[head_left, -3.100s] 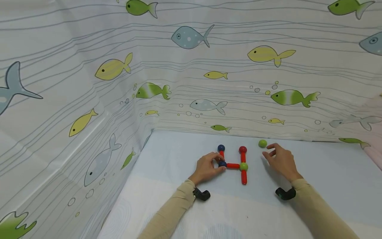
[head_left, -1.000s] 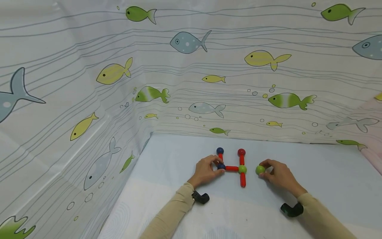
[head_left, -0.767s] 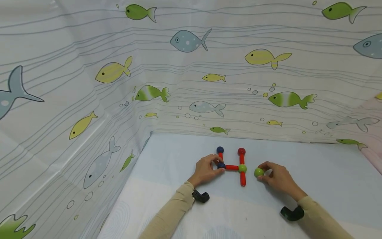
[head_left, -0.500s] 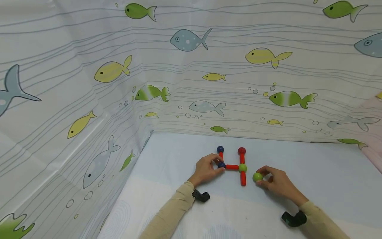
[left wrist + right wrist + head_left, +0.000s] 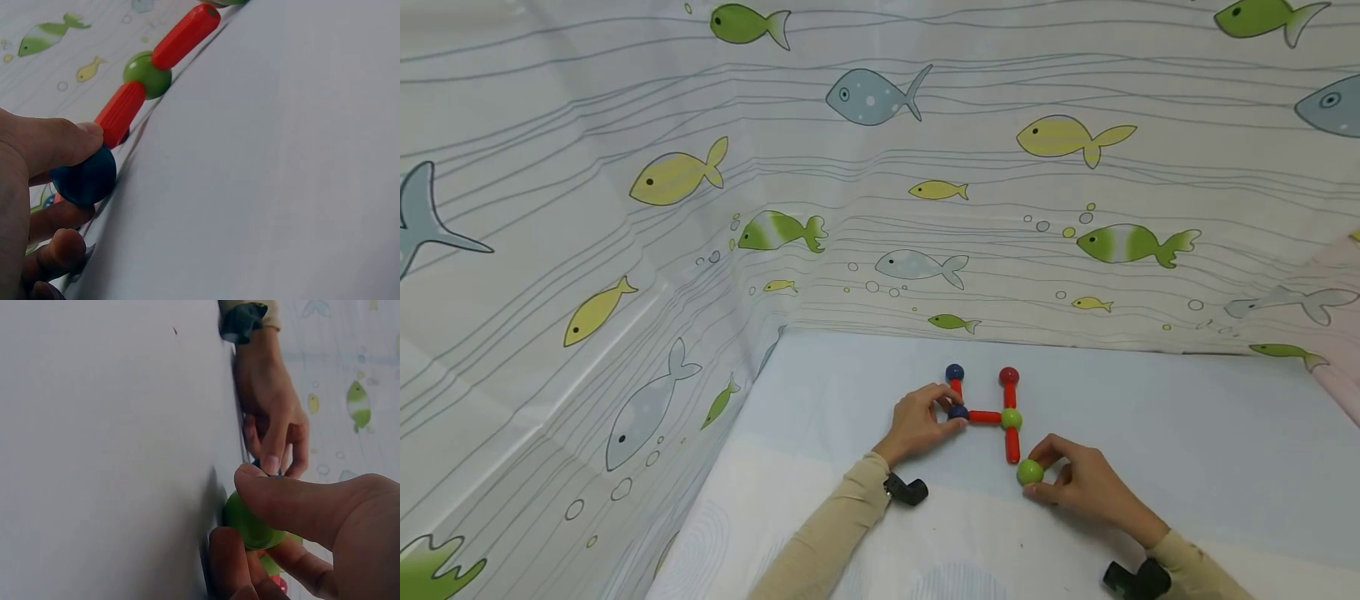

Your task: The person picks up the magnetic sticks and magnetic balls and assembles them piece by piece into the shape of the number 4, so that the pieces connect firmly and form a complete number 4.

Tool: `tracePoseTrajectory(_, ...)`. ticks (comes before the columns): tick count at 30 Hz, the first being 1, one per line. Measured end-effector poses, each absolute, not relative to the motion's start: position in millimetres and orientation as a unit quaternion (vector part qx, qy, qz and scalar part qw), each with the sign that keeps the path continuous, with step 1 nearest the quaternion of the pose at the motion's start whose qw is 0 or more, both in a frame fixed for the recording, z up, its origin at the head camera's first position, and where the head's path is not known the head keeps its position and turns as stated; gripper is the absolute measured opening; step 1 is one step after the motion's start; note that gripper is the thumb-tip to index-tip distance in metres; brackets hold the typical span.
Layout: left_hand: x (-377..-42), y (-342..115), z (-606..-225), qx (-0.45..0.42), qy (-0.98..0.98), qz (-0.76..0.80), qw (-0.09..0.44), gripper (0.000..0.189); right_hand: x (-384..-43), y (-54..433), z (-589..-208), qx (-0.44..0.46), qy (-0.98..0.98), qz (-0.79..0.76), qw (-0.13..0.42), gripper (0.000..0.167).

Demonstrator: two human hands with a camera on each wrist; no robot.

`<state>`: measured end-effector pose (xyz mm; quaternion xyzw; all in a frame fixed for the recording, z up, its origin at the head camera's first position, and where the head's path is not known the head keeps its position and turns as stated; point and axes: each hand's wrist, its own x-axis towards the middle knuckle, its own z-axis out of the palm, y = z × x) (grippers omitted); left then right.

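On the table lies a joined figure of balls and red rods. My left hand (image 5: 919,423) pinches its near dark blue ball (image 5: 86,175) between thumb and fingers. From that ball one red rod (image 5: 985,417) runs right to a green ball (image 5: 1012,418), and another leads back to a second blue ball (image 5: 955,372). Beyond the green ball a rod ends in a red ball (image 5: 1009,377); a front rod (image 5: 1012,446) has a bare near end. My right hand (image 5: 1086,483) pinches a loose green ball (image 5: 1030,472) close beside that bare end.
The pale table (image 5: 1210,433) meets a fish-printed curtain (image 5: 850,200) at the back and left. A black wrist camera (image 5: 907,490) is strapped on the left wrist, and another camera (image 5: 1138,579) on the right.
My right hand has taken hold of the loose green ball at the back and brought it forward and left, to the front rod's end. The left hand stays on the blue ball.
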<state>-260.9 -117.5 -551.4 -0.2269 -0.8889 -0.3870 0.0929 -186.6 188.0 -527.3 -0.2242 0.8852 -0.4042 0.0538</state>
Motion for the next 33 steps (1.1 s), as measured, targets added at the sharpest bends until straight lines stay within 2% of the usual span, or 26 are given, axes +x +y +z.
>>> tracePoseTrajectory(6, -260.4, -117.2, -551.4, -0.224, -0.890, -0.386, 0.090, 0.026, -181.5, 177.4, -529.3, -0.226, 0.886, -0.403, 0.041, 0.042)
tracePoseTrajectory(17, -260.4, -117.5, -550.9, -0.226, -0.889, -0.387, 0.093, 0.026, -177.3, 162.9, -527.5, -0.158, 0.919, -0.359, 0.020, 0.049)
tracePoseTrajectory(33, -259.9, -117.9, -550.1, -0.220, -0.890, -0.391, 0.085, 0.027, -171.9, 156.5, -527.0, -0.169, 0.933, -0.317, -0.027, 0.055)
